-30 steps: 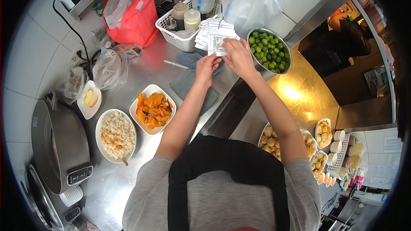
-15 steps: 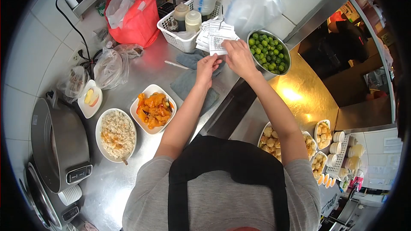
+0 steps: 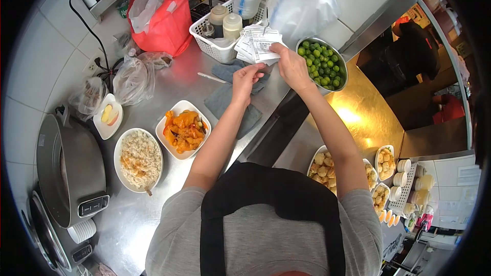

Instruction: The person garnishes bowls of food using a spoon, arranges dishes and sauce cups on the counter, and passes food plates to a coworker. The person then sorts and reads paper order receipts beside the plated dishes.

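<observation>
My right hand (image 3: 291,66) pinches the top slip of a stack of printed paper receipts (image 3: 258,43) that hangs beside a white plastic basket (image 3: 215,46). My left hand (image 3: 245,81) hovers just below the slips, fingers loosely curled, holding nothing, above a grey cloth (image 3: 230,97) on the steel counter (image 3: 169,84). A metal bowl of small green limes (image 3: 322,64) stands right of my right hand.
A white dish of orange curry (image 3: 183,130), a plate of fried rice (image 3: 138,159) and a small plate of apple slices (image 3: 107,117) lie at left. A rice cooker (image 3: 71,168), red bag (image 3: 161,23), clear bags (image 3: 133,79) and trays of fried food (image 3: 378,174) surround them. Another person (image 3: 414,51) stands behind the counter.
My left hand has let go of the receipt and dropped slightly. My right hand has lifted the slip back onto the stack.
</observation>
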`<action>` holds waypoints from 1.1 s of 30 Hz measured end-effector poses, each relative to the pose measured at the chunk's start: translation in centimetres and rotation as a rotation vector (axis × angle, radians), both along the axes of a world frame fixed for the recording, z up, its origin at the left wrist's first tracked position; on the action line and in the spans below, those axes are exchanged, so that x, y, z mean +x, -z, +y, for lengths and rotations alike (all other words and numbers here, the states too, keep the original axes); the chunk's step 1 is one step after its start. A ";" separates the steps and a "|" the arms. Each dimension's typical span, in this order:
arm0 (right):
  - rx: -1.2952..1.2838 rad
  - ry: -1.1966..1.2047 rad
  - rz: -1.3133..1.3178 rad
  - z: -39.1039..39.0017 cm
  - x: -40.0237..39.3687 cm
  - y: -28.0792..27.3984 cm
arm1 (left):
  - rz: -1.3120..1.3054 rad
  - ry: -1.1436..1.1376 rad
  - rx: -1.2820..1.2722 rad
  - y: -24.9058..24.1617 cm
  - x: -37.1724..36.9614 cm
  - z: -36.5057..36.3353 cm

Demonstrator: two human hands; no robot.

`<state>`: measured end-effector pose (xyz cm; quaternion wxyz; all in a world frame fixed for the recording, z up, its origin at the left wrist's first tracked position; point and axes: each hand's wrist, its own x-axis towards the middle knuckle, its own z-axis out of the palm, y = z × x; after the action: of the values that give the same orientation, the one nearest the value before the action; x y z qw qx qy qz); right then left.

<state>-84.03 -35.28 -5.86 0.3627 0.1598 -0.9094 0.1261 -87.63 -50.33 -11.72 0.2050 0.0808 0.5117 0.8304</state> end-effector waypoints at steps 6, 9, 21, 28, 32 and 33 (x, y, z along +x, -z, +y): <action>0.117 0.024 -0.065 -0.2 0.9 -0.6 | 0.023 -0.078 -0.037 -0.7 -0.2 -0.3; 0.218 0.014 -0.090 0.0 0.9 0.0 | 0.054 -0.091 -0.085 -0.9 -0.4 -0.5; 0.236 0.013 -0.045 -0.5 0.9 1.1 | 0.103 -0.166 -0.081 -1.0 -0.6 -0.9; 0.184 0.001 -0.092 -0.7 1.2 1.5 | 0.098 -0.158 -0.116 -1.2 -1.1 -0.4; 0.147 -0.020 -0.088 -0.6 1.3 1.4 | 0.106 -0.163 -0.102 -0.2 -2.0 0.0; 0.136 -0.021 -0.087 -0.6 1.2 1.5 | 0.097 -0.159 -0.104 0.0 -2.1 0.0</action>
<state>-82.78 -35.88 -7.35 0.3100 0.1882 -0.9289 0.0749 -89.71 -50.29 -11.73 0.1173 0.0692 0.5680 0.8116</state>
